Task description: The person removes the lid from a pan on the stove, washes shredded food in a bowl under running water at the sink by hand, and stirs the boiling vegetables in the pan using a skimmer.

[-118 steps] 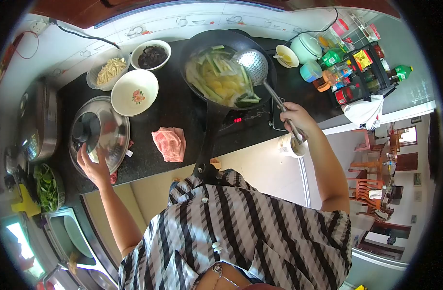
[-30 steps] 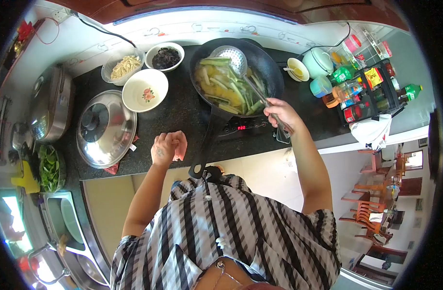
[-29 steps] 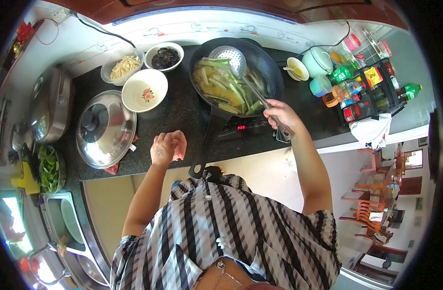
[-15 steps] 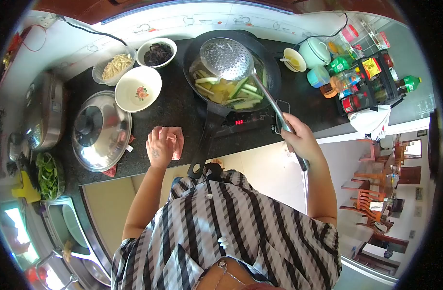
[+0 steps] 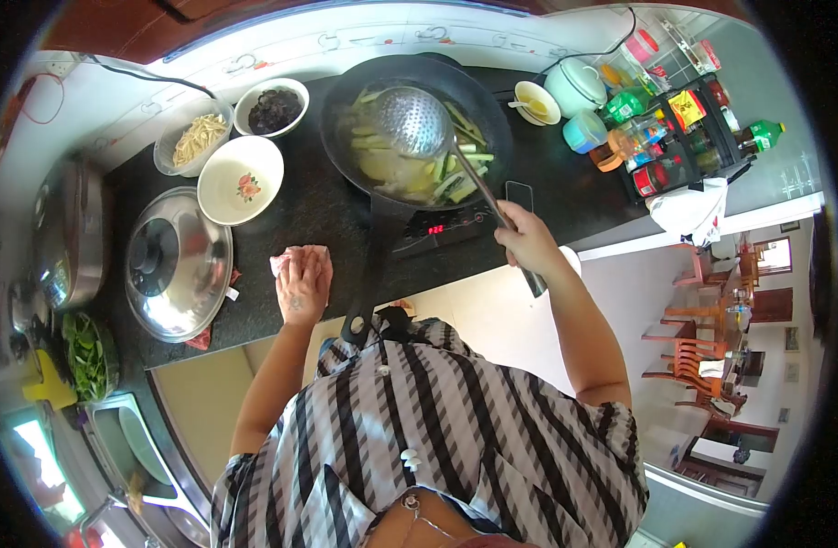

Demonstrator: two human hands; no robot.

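Near red digits [image 5: 436,230], right grip [image 5: 519,239] is clamping the skimmer [image 5: 416,125], its axis slanting forward-left; left grip [image 5: 302,285] is covering cloth [image 5: 322,255], closure unclear.

Behind the back edge of the black counter [image 5: 314,210] rises a white tiled wall [image 5: 300,55] with printed pictures. Below the front edge, the floor [image 5: 483,315] is pale. Beyond the right edge (everything there appears sideways) are wooden chairs [image 5: 695,353] and a bright window [image 5: 774,256].

The cloth [image 5: 279,263] is pink, wok [image 5: 494,128] black, skimmer [image 5: 414,123] silver, bowl [image 5: 220,187] cream (red flower [image 5: 247,187] inside), shirt [image 5: 456,411] striped black, grey, white
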